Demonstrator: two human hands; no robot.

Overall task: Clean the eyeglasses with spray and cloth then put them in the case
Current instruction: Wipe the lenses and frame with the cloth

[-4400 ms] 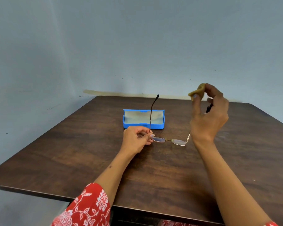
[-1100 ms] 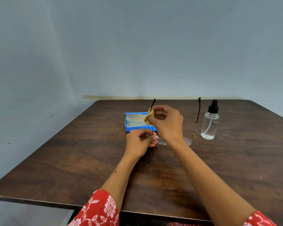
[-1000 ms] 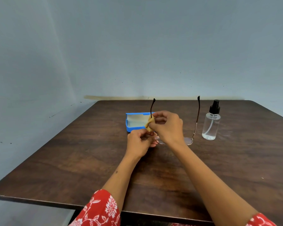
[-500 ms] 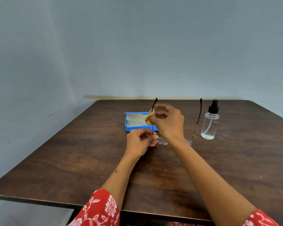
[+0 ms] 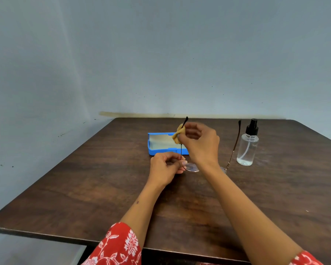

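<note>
The eyeglasses (image 5: 192, 167) rest lens-down on the table with both temple arms pointing up. My left hand (image 5: 165, 168) pinches the frame at the base of the left temple arm. My right hand (image 5: 200, 143) pinches a small tan cloth (image 5: 178, 133) around the upper part of that arm, just below its black tip. The right temple arm stands free beside the clear spray bottle (image 5: 247, 146) with its black pump. Behind my hands lies the open blue case (image 5: 159, 145), partly hidden by my right hand.
The dark wooden table (image 5: 96, 188) stands against a pale blue-grey wall at its far edge. Its near edge runs below my forearms. Red floral sleeves show at the bottom of the view.
My right hand has slid the cloth up along the left temple arm, from near the hinge to near the tip. Several seconds ago it held the cloth at the right temple arm.
</note>
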